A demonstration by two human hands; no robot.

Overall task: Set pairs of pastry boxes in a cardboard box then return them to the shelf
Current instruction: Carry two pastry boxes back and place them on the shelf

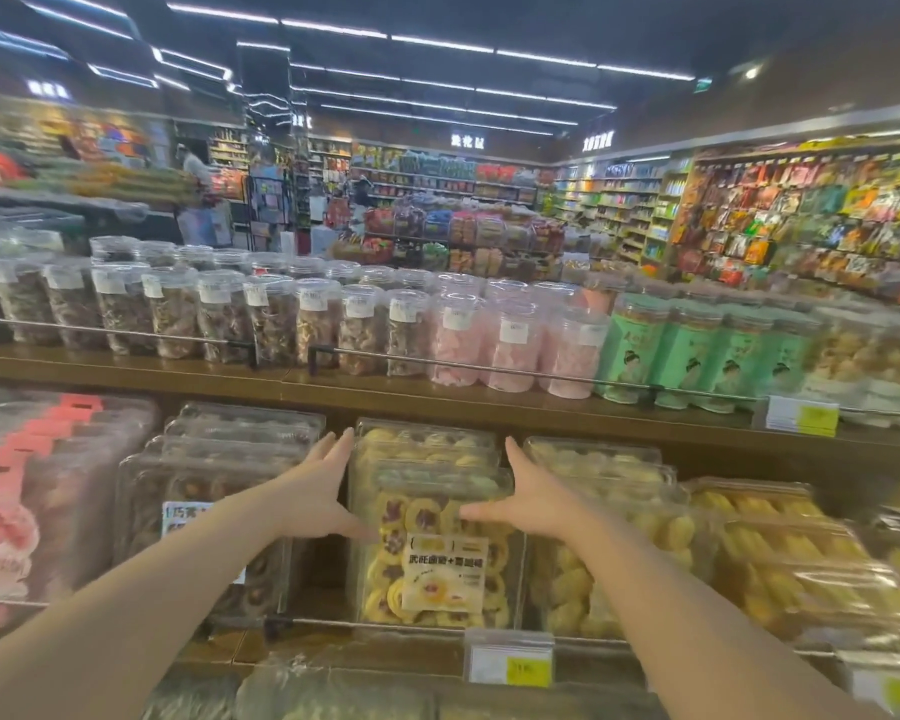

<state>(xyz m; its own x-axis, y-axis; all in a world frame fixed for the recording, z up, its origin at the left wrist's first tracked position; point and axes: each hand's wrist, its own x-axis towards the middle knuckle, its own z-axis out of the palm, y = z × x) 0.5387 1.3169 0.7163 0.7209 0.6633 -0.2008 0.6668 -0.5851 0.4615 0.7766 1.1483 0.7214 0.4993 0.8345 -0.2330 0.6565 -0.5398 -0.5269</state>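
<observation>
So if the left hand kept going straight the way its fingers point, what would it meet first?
The left hand points up and inward along the left side of the clear pastry boxes standing in a row. It would likely slide along their sides toward the wooden shelf above; depth is unclear.

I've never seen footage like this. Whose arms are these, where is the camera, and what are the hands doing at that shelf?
There is no robot here. A person wears one wide camera on the head, so you look forward and down along their own two bare arms. This is the only picture.

They stand at a shop shelf. The upper level carries clear tubs of snacks and green canisters. The lower level holds clear plastic pastry boxes stood on edge in rows.

The left hand and the right hand are spread open on either side of the front boxes of yellow, red-centred pastries, thumbs against the front one. Nothing is lifted; whether they are taking or returning the boxes cannot be told.
</observation>
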